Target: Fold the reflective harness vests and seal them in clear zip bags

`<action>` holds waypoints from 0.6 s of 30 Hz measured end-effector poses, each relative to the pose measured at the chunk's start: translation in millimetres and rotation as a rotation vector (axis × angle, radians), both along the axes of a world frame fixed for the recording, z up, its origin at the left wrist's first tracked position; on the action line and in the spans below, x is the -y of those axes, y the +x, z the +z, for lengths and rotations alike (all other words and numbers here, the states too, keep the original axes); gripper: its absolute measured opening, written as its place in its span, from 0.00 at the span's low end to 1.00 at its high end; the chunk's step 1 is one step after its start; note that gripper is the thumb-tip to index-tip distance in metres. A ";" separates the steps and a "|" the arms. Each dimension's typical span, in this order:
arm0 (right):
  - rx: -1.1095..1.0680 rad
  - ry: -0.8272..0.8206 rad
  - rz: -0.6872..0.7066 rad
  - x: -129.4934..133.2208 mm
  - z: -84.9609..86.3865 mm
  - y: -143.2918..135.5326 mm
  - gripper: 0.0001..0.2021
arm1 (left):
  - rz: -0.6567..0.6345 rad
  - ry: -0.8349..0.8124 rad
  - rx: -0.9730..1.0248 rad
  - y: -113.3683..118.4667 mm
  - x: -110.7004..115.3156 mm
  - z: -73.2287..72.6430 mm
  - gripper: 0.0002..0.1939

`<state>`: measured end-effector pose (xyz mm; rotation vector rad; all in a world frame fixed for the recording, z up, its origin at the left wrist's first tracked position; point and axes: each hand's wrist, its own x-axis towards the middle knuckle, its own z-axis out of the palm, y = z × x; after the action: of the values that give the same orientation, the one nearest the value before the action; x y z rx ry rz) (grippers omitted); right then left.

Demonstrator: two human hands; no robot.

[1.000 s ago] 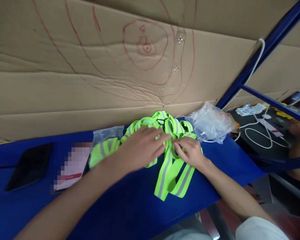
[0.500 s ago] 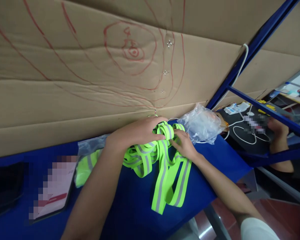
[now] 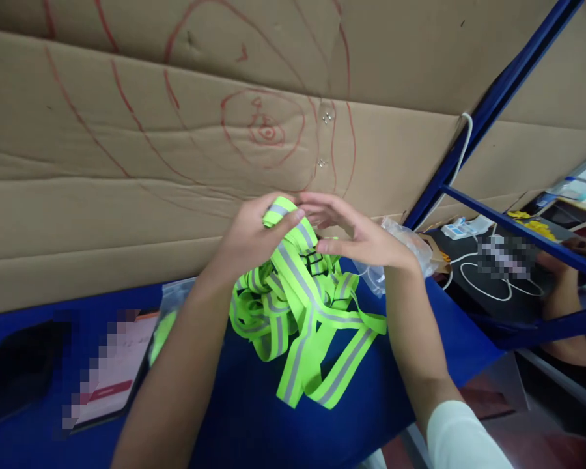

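Note:
My left hand [image 3: 264,231] is closed round an upper part of the yellow-green reflective straps [image 3: 300,286], thumb on the front and the fingers partly hidden behind. Grey stripes run along the straps, which lie in a tangled heap on the blue table [image 3: 254,417], with loose ends toward the front edge. Just right of the held part, my right hand [image 3: 346,228] has its fingers and thumb apart, with nothing between them that I can make out. Black buckle-like pieces show in the heap below the hands.
Cardboard [image 3: 151,150] with red drawn lines stands behind the table. A clear plastic bag [image 3: 410,244] lies at the right, near a blue metal frame [image 3: 508,218]. A tablet [image 3: 110,378] and a bagged green item [image 3: 163,332] lie left. Another person's arm [image 3: 566,299] shows far right.
My left hand has lifted part of the straps. My right hand has let go of the straps and moved up beside it, fingers spread. The view has shifted slightly.

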<state>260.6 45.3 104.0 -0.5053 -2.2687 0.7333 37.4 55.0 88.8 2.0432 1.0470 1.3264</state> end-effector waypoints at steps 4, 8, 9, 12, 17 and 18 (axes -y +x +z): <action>0.143 -0.018 0.006 -7.4 -14.8 4.3 0.61 | 0.081 -0.045 0.364 4.2 8.7 8.2 0.14; 0.316 -0.077 0.015 -26.1 -37.5 5.9 0.48 | 0.023 -0.059 0.559 4.8 25.0 16.7 0.11; 0.328 -0.102 0.038 -31.2 -40.5 6.0 0.37 | -0.004 -0.079 0.559 0.9 28.9 18.9 0.11; 0.235 -0.100 -0.039 -42.4 -42.3 7.7 0.19 | -0.148 -0.111 0.374 -25.2 38.9 27.2 0.12; 0.053 0.078 -0.334 -34.5 -32.8 9.4 0.18 | -0.669 -0.122 -0.412 -68.2 54.9 42.2 0.27; 0.045 0.154 -0.370 -29.5 -30.9 7.2 0.22 | -0.578 -0.081 -0.434 -67.4 57.9 43.0 0.26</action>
<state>267.8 74.8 73.1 -0.8443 -2.1640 0.3622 -30.1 -2.8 131.8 2.3761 0.5732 0.5569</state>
